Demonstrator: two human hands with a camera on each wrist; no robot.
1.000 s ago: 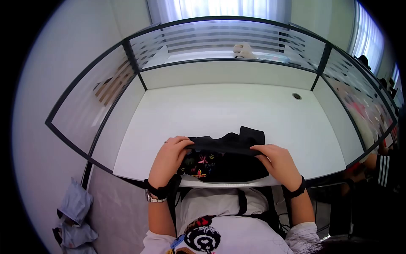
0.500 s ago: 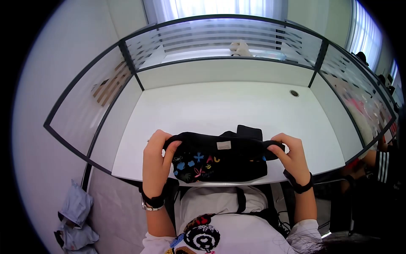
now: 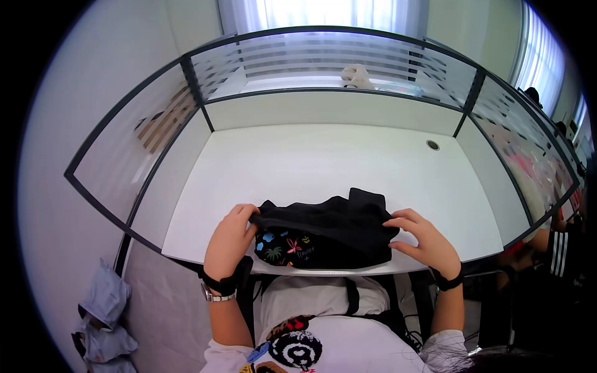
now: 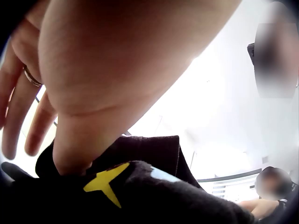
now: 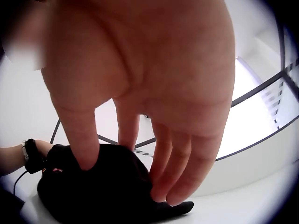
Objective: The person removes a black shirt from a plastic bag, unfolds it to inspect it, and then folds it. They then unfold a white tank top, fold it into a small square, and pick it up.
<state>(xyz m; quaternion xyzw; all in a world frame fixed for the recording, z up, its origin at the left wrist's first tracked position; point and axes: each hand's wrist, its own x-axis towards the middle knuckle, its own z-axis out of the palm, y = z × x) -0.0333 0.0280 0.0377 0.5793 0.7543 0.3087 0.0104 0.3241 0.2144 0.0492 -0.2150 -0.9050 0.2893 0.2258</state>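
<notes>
A folded black garment (image 3: 323,233) printed with colourful flowers and lettering lies at the front edge of the white desk. Its dark upper fold covers part of the print. My left hand (image 3: 231,239) pinches the garment's left end; in the left wrist view the thumb (image 4: 77,149) presses on the cloth near a yellow print while the other fingers stretch past it. At the right end is my right hand (image 3: 426,242), its thumb and fingers spread apart. In the right wrist view, the right thumb (image 5: 84,149) touches the black cloth and the straight fingers reach along its side.
The desk (image 3: 311,155) is walled by low partitions with dark frames (image 3: 336,91) and striped glass. A round cable hole (image 3: 432,145) sits at the back right. Grey-blue bags (image 3: 109,304) hang low at the left. Another person's striped sleeve (image 3: 558,252) shows at the right.
Both hands first held the garment's upper edge, then spread it wide, showing a white label. Now the edge is lowered, the label is out of sight, and the right fingers have loosened.
</notes>
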